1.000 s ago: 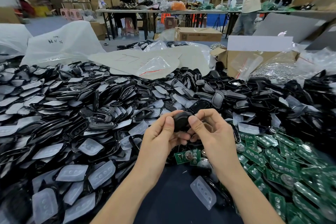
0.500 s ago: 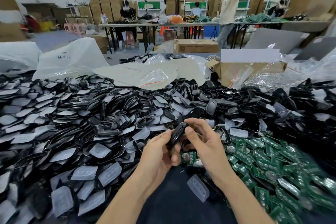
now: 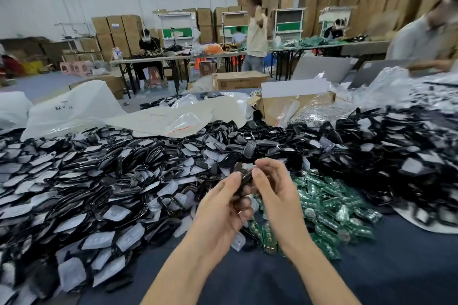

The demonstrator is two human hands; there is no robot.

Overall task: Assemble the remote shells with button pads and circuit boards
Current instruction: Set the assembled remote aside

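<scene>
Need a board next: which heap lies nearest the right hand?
The green circuit boards, just right of the right hand, which with the left hand grips a shell. The rest, black shells and clear pads, lie left and farther back.

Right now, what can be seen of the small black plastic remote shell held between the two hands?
The small black plastic remote shell is dark and glossy, seen nearly edge-on as a thin tilted sliver, too blurred to show its inside. It is held above the dark blue table, pinched between the left hand and the right hand by thumbs and fingertips, nearer than the heap of loose black shells.
</scene>
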